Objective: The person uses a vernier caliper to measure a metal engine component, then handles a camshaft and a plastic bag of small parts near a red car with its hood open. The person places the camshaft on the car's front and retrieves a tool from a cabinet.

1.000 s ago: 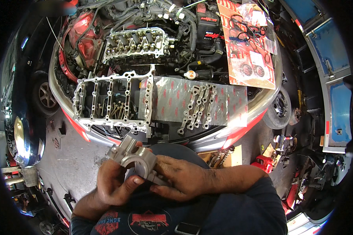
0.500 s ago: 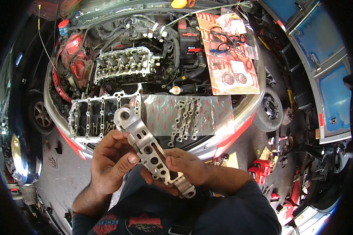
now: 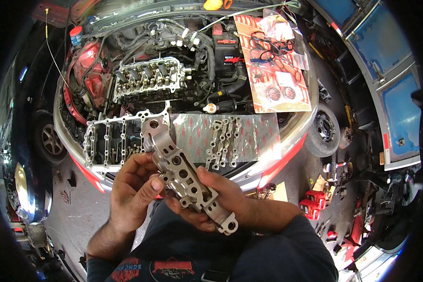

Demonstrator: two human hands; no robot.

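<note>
A silver, ladder-shaped metal frame (image 3: 123, 141) lies at left. In front of it, the left hand (image 3: 129, 195) meets the left edge of an elongated, silver-grey metal casting pierced by round holes (image 3: 187, 178), held slanting above the lap; its fingertips are hidden, so their closure cannot be told. The right hand (image 3: 223, 192) has its fingers clamped on the casting's lower right. Beyond, slim silver metal bars (image 3: 221, 143) rest on a grey printed sheet (image 3: 263, 136).
</note>
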